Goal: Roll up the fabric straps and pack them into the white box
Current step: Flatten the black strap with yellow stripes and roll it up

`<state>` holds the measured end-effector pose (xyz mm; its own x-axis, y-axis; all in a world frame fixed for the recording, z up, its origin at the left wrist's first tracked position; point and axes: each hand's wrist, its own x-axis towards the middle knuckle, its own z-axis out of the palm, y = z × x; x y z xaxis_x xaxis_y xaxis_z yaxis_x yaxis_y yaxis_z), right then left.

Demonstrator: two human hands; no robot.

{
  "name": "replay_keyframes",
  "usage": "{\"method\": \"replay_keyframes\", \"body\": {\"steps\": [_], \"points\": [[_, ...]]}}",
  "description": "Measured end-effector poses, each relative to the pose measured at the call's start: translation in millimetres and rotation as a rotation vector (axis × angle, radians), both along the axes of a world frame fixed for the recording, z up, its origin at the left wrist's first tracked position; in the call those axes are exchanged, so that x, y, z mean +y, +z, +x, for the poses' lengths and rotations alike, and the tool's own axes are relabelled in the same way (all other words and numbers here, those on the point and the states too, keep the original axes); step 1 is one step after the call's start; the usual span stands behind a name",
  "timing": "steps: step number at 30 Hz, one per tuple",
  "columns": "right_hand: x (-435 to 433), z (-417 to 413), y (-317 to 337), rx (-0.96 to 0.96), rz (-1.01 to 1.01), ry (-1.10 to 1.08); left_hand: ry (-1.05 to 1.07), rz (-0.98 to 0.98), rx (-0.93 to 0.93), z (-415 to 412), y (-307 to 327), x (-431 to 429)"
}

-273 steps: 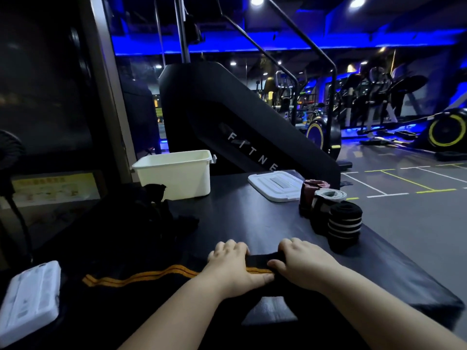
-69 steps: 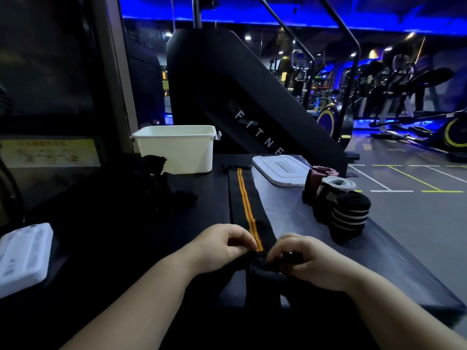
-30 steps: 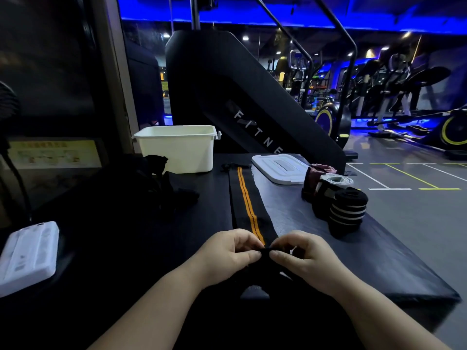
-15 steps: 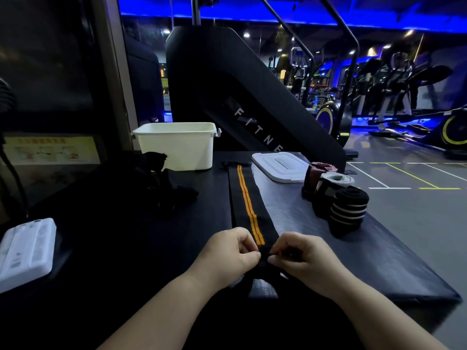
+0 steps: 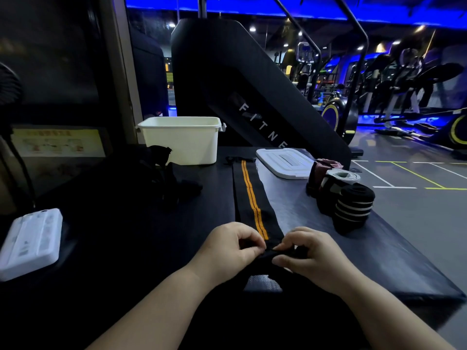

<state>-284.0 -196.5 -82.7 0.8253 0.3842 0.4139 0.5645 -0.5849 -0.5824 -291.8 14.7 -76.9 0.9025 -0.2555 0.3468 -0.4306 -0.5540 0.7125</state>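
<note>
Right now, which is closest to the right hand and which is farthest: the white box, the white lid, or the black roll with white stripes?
1. black roll with white stripes, just beyond the right hand, to its right.
2. white lid, farther back, right of the orange-striped strap that this hand pinches.
3. white box, far back on the left.
</note>
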Motion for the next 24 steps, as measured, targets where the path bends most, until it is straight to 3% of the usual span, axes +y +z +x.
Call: {"method": "replay_keyframes", "body": {"steps": [5, 13, 19, 24], "points": [[1.9, 4.4, -0.7, 0.002, -0.005, -0.014, -0.087, 0.02, 0.061, -0.3, 1.9, 3.9], [9.9, 10.0, -1.7, 0.046, -0.043, -0.104, 0.027, -0.087, 0.202, 5.4, 2.0, -1.8], [13.9, 8.7, -0.3, 0.139, 0.075, -0.102, 0.161, 0.069, 0.308, 16.7, 14.6, -7.4], [1.7, 12.0, 1.7, 0.044, -0.084, -0.006, 0.234, 0.148, 0.358, 25.0, 16.7, -9.2]]}}
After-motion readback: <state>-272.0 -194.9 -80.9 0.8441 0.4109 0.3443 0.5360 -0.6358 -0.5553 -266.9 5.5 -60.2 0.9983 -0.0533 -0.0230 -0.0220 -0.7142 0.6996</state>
